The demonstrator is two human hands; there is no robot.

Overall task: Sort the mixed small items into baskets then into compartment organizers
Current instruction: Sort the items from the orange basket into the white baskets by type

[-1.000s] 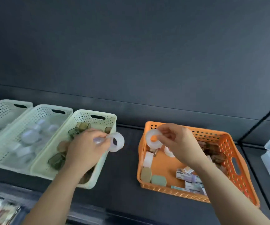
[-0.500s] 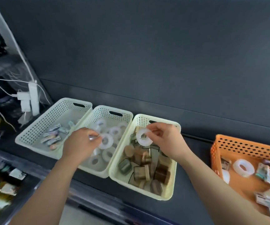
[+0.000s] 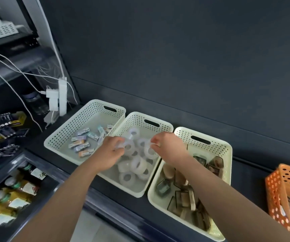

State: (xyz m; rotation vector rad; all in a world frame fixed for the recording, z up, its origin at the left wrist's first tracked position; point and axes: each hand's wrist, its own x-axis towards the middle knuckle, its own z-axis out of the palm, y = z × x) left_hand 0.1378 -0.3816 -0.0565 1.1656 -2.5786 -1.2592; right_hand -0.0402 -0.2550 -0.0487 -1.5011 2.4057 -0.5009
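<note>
Three cream baskets stand in a row on a dark shelf. The middle basket [image 3: 140, 119] holds several clear tape rolls [image 3: 137, 165]. Over its left side my left hand [image 3: 112, 152] pinches a tape roll [image 3: 127, 145] at its fingertips. Over its right side my right hand [image 3: 168, 145] pinches another tape roll [image 3: 148, 151] just above the pile. The left basket [image 3: 91, 110] holds several small labelled boxes [image 3: 83, 144]. Brown and clear cases [image 3: 184, 194] fill the right basket [image 3: 184, 135]. The orange source basket [image 3: 276, 189] shows only partly at the right edge.
A white power strip with plugs and cables [image 3: 62, 95] hangs on the left post. Battery packs [image 3: 9, 119] lie on the left shelf, and bottles [image 3: 9, 198] fill a lower bin. A dark wall rises right behind the baskets.
The view has swung left from the orange basket to the cream ones. Both hands carried tape rolls leftward and now hover low over the middle basket.
</note>
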